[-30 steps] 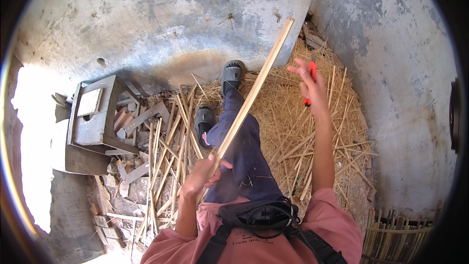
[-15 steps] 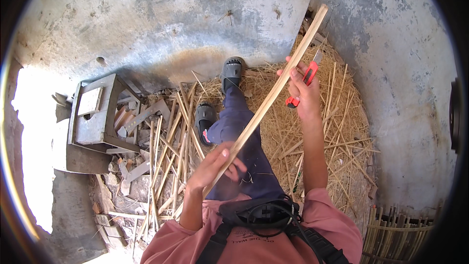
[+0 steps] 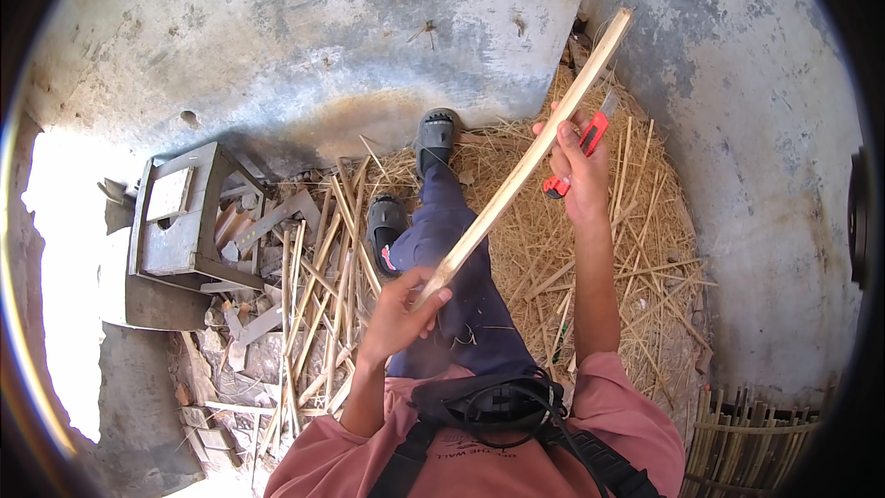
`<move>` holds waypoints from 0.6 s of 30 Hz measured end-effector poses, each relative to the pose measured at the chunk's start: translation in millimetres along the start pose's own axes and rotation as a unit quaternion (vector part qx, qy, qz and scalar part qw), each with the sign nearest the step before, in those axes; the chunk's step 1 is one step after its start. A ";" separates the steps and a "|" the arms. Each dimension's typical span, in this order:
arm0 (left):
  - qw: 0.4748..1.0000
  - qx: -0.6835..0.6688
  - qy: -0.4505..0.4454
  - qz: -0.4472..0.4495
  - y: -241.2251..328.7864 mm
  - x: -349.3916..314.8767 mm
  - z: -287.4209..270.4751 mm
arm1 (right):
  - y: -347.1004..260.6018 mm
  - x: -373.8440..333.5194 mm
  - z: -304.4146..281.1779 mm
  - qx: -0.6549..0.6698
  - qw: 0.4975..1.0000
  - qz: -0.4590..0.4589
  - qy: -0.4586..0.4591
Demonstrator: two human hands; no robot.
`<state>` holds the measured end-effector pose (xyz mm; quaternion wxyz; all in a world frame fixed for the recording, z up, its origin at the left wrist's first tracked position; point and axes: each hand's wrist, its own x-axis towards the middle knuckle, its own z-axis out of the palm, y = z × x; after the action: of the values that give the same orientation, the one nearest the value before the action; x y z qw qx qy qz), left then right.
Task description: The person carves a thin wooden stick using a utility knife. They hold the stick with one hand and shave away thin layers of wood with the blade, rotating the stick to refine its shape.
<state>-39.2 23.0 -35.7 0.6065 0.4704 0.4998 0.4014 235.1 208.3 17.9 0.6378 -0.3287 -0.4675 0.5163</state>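
Observation:
A long pale strip of split bamboo or wood [image 3: 516, 171] slants from lower left to upper right across my legs. Its near end lies in my left hand [image 3: 403, 314], with the thumb and fingers closed round it. Higher up, my right hand [image 3: 583, 166] pinches the strip between thumb and fingers. That same hand also keeps a red utility knife [image 3: 594, 134] in its palm, the blade out and pointing up and away. The knife's blade stands apart from the strip, on its right side.
Shavings [image 3: 590, 267] cover the ground on the right. Several loose strips [image 3: 318, 286] lie to my left, beside a wooden stool-like frame [image 3: 180, 217] and rubble. Concrete walls [image 3: 323, 28] close in ahead and right. A slatted bundle [image 3: 751, 443] stands lower right.
The strip has shifted up and to the right, and my right hand with the knife has moved slightly the same way. My left hand has closed round the strip's near end.

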 end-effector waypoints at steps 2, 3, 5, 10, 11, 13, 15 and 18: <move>1.000 -0.022 0.003 0.007 3.2 0.4 2.7 | -3.6 -3.3 3.0 -0.021 1.000 0.004 0.016; 0.999 -0.032 0.004 0.010 5.9 0.5 3.9 | -2.9 -5.4 2.4 -0.052 0.998 -0.008 0.028; 0.998 -0.057 -0.007 -0.020 13.6 -0.7 5.0 | 0.9 -11.0 1.0 -0.113 0.992 -0.033 0.048; 0.994 -0.108 -0.027 0.000 15.8 4.1 3.2 | 29.0 -47.7 2.8 -0.138 0.982 -0.106 -0.067; 0.995 -0.095 -0.023 -0.004 19.5 4.2 4.1 | 38.1 -59.8 7.3 -0.138 0.977 -0.123 -0.106; 0.998 -0.056 -0.002 0.039 21.8 6.2 7.3 | 36.4 -84.1 21.3 -0.233 0.954 -0.114 -0.150; 0.991 -0.006 0.028 0.132 21.7 9.3 14.9 | 24.9 -102.0 35.2 -0.285 0.929 -0.138 -0.191; 0.993 -0.001 0.038 0.108 30.4 8.7 17.0 | 30.6 -113.8 44.3 -0.307 0.908 -0.168 -0.228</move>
<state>-21.4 35.6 -7.1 0.5407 0.5055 0.4679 0.4829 179.5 103.3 -23.6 0.4586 -0.2982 -0.7841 0.2931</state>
